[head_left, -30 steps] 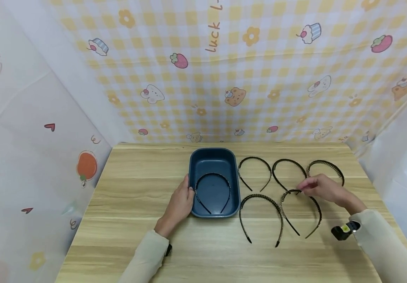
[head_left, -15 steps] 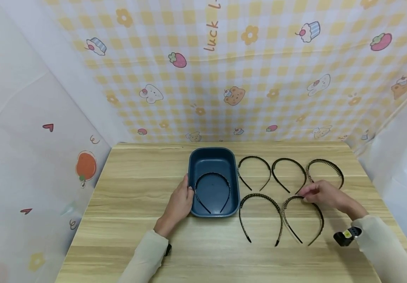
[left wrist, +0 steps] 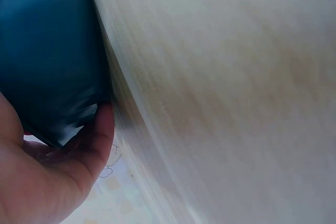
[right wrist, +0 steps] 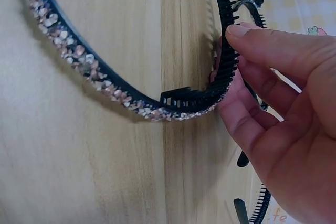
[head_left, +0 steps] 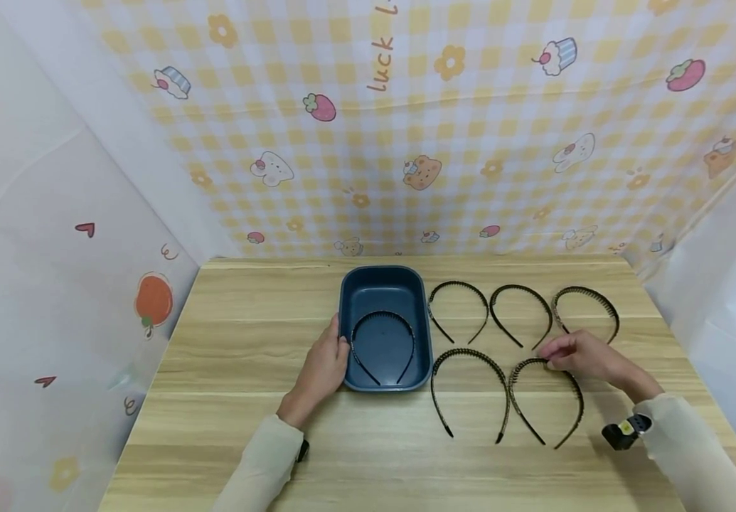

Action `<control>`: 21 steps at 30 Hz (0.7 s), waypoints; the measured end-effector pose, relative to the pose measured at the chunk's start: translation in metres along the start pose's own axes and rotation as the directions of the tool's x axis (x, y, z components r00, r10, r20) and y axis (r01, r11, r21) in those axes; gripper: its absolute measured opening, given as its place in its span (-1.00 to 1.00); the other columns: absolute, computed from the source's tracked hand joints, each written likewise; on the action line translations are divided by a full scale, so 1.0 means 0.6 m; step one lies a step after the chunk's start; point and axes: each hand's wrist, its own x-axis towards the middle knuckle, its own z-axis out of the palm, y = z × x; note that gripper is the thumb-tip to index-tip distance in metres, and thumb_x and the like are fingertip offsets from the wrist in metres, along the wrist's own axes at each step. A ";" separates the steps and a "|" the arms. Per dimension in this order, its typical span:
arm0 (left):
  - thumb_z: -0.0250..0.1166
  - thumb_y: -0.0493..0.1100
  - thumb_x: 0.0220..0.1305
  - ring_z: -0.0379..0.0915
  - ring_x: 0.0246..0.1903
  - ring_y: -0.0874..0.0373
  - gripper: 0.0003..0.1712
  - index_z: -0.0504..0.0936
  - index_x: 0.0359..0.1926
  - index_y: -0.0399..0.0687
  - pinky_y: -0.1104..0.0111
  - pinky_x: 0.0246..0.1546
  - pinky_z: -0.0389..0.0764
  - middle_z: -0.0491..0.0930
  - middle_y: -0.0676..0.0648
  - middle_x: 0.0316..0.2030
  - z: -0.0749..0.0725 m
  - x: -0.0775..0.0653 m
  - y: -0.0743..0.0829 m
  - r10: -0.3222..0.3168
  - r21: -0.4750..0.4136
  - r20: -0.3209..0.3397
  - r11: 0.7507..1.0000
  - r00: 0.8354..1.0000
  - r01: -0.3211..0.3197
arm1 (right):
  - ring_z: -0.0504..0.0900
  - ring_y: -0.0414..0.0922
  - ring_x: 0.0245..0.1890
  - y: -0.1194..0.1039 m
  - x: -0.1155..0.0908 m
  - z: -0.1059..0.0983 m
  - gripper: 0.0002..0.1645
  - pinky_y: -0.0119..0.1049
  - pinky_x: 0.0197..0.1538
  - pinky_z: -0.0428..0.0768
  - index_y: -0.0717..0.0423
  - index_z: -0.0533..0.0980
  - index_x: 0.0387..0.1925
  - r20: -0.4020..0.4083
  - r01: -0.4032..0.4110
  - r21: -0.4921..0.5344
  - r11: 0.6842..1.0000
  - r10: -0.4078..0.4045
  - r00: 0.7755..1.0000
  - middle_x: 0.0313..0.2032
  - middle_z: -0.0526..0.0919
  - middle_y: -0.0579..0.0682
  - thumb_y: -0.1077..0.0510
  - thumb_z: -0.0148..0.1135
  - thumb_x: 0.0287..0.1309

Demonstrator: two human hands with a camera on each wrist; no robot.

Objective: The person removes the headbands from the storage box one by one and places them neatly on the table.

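My left hand (head_left: 323, 366) grips the left side of a dark blue rectangular tray (head_left: 380, 293), thumb at its rim. One dark toothed headband (head_left: 384, 313) lies inside that tray. To the right, my right hand (head_left: 588, 360) pinches the top of another headband (head_left: 582, 407) between thumb and fingers. In the right wrist view this headband is black with comb teeth inside and pink and white chips (right wrist: 100, 83) along its outer face. Its ends point toward the person. The left wrist view shows fingers curled round the tray's wall (left wrist: 52, 51).
Three headbands lie in a back row: left (head_left: 460, 283), middle (head_left: 521, 287) and right (head_left: 588, 289). Another headband (head_left: 468, 351) lies in front, between the tray and my right hand. The wood-grain table (head_left: 246, 306) ends at a checked cloth backdrop (head_left: 342, 178).
My right hand has drawn the pinched headband slightly toward the person, away from the back row. It has hardly moved in the last half second. Left hand and tray keep their place.
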 end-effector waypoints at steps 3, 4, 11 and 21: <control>-0.10 -0.20 0.53 0.18 0.41 -0.12 -0.35 0.02 0.52 -0.35 0.02 0.34 0.34 0.20 -0.30 0.45 0.000 0.000 -0.001 0.008 0.001 -0.001 1.000 1.000 -0.008 | 0.64 -0.36 -0.20 -0.002 -0.002 0.000 -0.76 -0.45 -0.16 0.62 0.23 0.68 -0.11 -0.009 0.008 -0.016 1.000 -0.008 1.000 -0.11 0.73 0.18 0.27 0.33 0.17; -0.11 -0.20 0.53 0.18 0.41 -0.11 -0.35 0.02 0.52 -0.33 0.02 0.35 0.34 0.20 -0.29 0.45 0.000 0.000 -0.001 0.004 0.001 0.000 1.000 1.000 -0.004 | 0.64 -0.37 -0.19 -0.004 -0.002 -0.001 -0.76 -0.45 -0.15 0.62 0.22 0.68 -0.10 -0.013 0.007 -0.025 1.000 -0.007 1.000 -0.11 0.73 0.17 0.26 0.33 0.19; -0.11 -0.19 0.53 0.17 0.41 -0.11 -0.35 0.02 0.52 -0.33 0.02 0.35 0.34 0.20 -0.29 0.45 0.000 -0.001 0.000 -0.004 0.001 0.004 1.000 1.000 0.004 | 0.67 -0.32 -0.12 -0.032 0.000 -0.017 -0.55 -0.45 -0.11 0.63 0.25 0.57 0.13 -0.078 -0.062 0.003 0.998 0.062 0.995 -0.01 0.71 0.16 0.07 0.25 0.32; -0.10 -0.20 0.54 0.17 0.42 -0.11 -0.36 0.03 0.52 -0.35 0.04 0.35 0.34 0.19 -0.30 0.45 -0.001 -0.002 0.001 0.002 -0.004 -0.004 1.000 1.000 -0.002 | 0.59 -0.05 0.17 -0.117 0.082 0.000 -0.32 -0.20 0.16 0.59 0.22 0.33 0.38 -0.030 -0.028 0.238 0.971 0.036 0.999 0.29 0.49 0.22 -0.05 0.16 0.38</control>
